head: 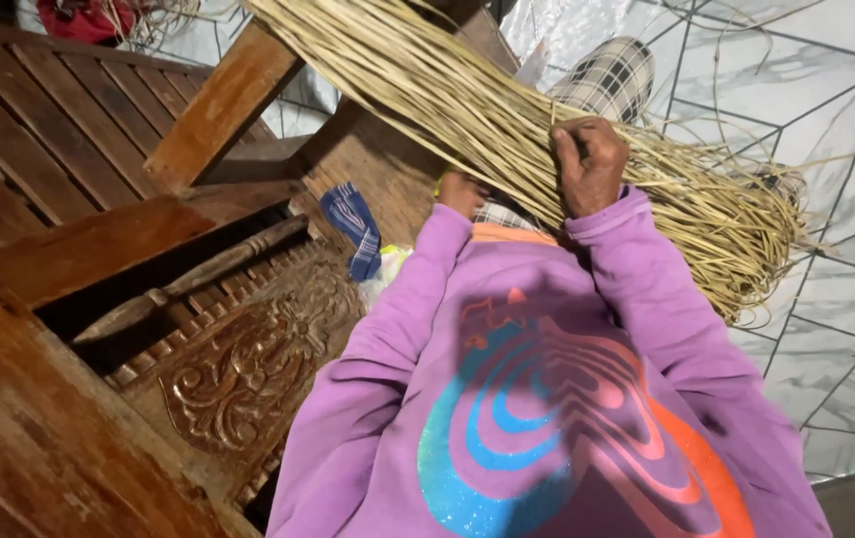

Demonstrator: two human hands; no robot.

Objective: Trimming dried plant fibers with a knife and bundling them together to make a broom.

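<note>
The left hand is largely hidden beneath the bundle of straw-coloured strips; only part of its back shows past the purple sleeve, so its grip cannot be told. The upper end of the bundle runs out of view at the top edge, and the red cloth in the top left corner is cut off. The right hand sits on top of the bundle with fingers curled tightly over and among the strips, holding them. The bundle is long, flat-stranded and pale yellow-green; it crosses diagonally from the upper middle down to the right, where its strands curve round in a loose loop over the white marbled floor. A few stray strands lie apart on the floor to the right. A checked cloth shows just above the right hand. To the left, the carved wooden furniture and its slatted seat stand close against the person's left arm, with a blue striped cloth lying near the left hand. Open floor lies to the right.
</note>
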